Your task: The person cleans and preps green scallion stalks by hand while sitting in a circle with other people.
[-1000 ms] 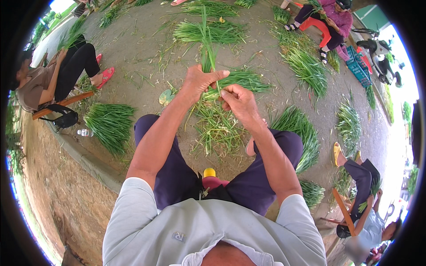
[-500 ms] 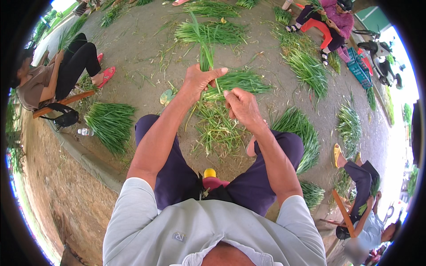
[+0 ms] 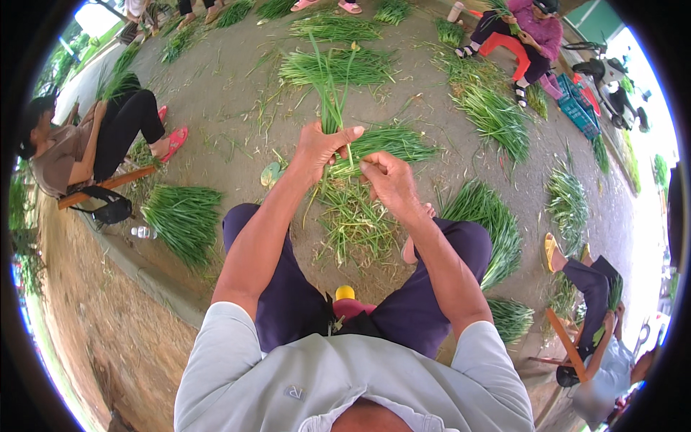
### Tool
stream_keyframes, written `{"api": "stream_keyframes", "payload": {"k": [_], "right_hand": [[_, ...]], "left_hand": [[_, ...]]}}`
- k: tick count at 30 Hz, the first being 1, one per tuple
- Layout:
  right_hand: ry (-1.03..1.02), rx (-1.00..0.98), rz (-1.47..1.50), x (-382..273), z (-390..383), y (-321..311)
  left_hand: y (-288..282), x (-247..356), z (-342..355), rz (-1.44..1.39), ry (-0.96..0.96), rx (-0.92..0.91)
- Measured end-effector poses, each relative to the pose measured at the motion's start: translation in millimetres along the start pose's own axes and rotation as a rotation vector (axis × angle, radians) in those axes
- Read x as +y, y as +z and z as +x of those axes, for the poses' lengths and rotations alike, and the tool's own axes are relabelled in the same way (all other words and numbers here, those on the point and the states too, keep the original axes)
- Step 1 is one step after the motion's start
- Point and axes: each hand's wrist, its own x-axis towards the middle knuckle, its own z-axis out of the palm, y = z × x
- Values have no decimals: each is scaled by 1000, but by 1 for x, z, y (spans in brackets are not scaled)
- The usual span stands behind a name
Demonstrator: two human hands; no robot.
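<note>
My left hand (image 3: 317, 151) is closed around a small bunch of chives (image 3: 331, 108), whose long green leaves point away from me and fan apart at the tips. One pale stalk slants down beside the left fingers toward my right hand (image 3: 392, 183). The right hand's thumb and fingers are pinched together just right of the bunch; whatever is between them is too small to make out. Beneath both hands lies a heap of pale, yellowish trimmings (image 3: 356, 219) on the ground. A pile of green chives (image 3: 399, 144) rests just beyond the right hand.
More chive piles lie ahead (image 3: 335, 68), by my right knee (image 3: 489, 227) and at left (image 3: 183, 223). A plastic bottle (image 3: 144, 232) is near the kerb. Seated people handle greens at left (image 3: 65, 147), far right (image 3: 533, 36) and lower right (image 3: 608, 353). A teal crate (image 3: 578, 108) stands at right.
The leaves in my left hand are spread more at the tips. My right hand stays pinched near the bunch's lower end. The whole view has shifted slightly.
</note>
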Motion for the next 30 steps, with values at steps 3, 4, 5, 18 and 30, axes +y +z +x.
{"api": "stream_keyframes", "payload": {"k": [3,4,5,18,30], "right_hand": [[-125,80,220,10,4,7],[-80,57,262,7,4,7],[-36,33,308,3,3,8],[-148,-195,-291,10,10,-4],[-501,417,-58,19,22,2]], "left_hand": [[7,6,-4,59,1,20],[5,9,-6,92,-24,5],[3,7,-6,76,-19,8],[10,4,-8,14,-17,32],[9,11,-36,12,-9,53]]}}
